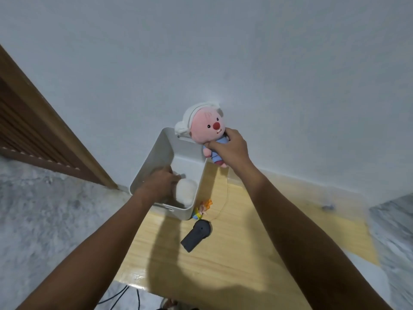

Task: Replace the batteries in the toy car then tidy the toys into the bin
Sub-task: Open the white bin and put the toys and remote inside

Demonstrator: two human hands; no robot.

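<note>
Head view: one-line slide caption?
Right hand holds pink plush over white bin; left hand reaches inside.

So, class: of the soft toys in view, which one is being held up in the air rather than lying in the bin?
The pink-faced doll, gripped by the right hand above the bin; the white plush lies inside it.

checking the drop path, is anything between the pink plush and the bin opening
Partly. The right hand holds the pink plush at the far rim of the white bin. Inside, the left hand rests on a white plush, filling the near part; the far part looks open.
</note>
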